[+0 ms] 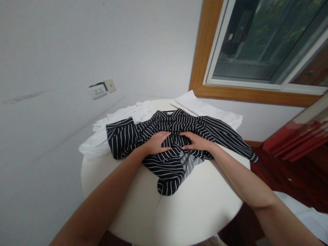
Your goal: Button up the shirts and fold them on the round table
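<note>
From the head camera, see left hand and right hand both down on a black shirt with white stripes, set near each other but apart, with a rumpled strip of cloth between. In each, find thumb and fingers spread, facing inward over the gathered fabric; cannot tell whether any cloth is pinched. Find the shirt directly under both hands, lying creased on a round white table. Just beyond the fingertips, note the collar; to the right of the right hand, a long sleeve stretched out with its cuff past the table edge. Left of the left hand, notice a folded-over striped part and, farther left, crumpled white cloth. Nearer than both hands, see a bunched end with a paler underside showing. Beyond the right hand, find folded white fabric; well beyond it, a wood-framed window. Far beyond the left hand, see a wall socket; far right of the right hand, a red curtain.
</note>
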Demonstrator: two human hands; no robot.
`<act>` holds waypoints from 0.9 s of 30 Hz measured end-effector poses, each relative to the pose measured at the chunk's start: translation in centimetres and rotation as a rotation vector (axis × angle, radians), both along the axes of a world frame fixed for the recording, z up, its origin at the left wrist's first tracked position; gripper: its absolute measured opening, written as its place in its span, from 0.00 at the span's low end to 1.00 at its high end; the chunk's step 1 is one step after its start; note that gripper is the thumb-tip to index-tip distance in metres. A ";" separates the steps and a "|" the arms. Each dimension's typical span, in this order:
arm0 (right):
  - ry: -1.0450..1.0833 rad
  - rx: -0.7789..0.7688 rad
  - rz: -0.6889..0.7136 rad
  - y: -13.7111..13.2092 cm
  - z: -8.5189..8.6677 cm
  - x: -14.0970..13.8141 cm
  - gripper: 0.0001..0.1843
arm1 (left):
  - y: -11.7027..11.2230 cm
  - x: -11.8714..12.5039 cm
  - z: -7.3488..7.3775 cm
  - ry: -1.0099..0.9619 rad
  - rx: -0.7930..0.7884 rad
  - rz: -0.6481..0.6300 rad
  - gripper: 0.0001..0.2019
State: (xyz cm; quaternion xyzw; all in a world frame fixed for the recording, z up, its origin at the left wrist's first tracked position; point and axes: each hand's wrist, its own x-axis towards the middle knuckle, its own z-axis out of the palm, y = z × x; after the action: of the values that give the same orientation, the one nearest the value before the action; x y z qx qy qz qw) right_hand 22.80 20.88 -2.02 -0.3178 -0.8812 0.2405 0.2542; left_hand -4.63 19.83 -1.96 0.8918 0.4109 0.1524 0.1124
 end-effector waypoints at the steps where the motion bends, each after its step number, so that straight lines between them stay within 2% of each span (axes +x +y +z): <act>1: 0.002 -0.008 0.011 0.1 0.0 0.1 0.37 | 0.1 -0.4 0.2 0.011 -0.021 -0.015 0.36; 8: -0.010 -0.066 0.088 0.6 0.1 1.0 0.42 | 0.2 -2.1 1.4 0.090 -0.151 -0.021 0.36; 12: -0.008 -0.082 0.096 0.4 0.5 1.0 0.41 | -0.4 -2.1 2.4 0.104 -0.189 -0.083 0.29; 15: 0.007 -0.095 0.080 0.1 1.1 0.7 0.34 | -1.1 -1.8 3.4 0.138 -0.204 -0.132 0.26; 18: 0.038 -0.061 0.058 -0.4 2.1 0.1 0.22 | -2.0 -1.1 4.3 0.137 -0.220 -0.171 0.23; 22: 0.071 0.073 -0.017 -1.4 3.3 -1.0 0.08 | -3.0 -0.1 5.4 -0.052 -0.206 -0.215 0.14; 24: 0.066 0.072 -0.011 -2.1 3.8 -1.4 0.07 | -3.3 0.4 5.9 -0.149 -0.211 -0.245 0.09; 27: 0.004 -0.021 0.085 -3.0 3.9 -1.9 0.10 | -3.5 0.7 6.4 -0.148 -0.272 -0.264 0.07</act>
State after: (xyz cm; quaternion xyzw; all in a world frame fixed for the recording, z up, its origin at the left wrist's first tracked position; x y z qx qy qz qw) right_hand 20.86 17.88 1.89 -0.2823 -0.8908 0.2611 0.2422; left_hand -3.93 16.35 4.48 0.9008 0.2980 0.1448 0.2807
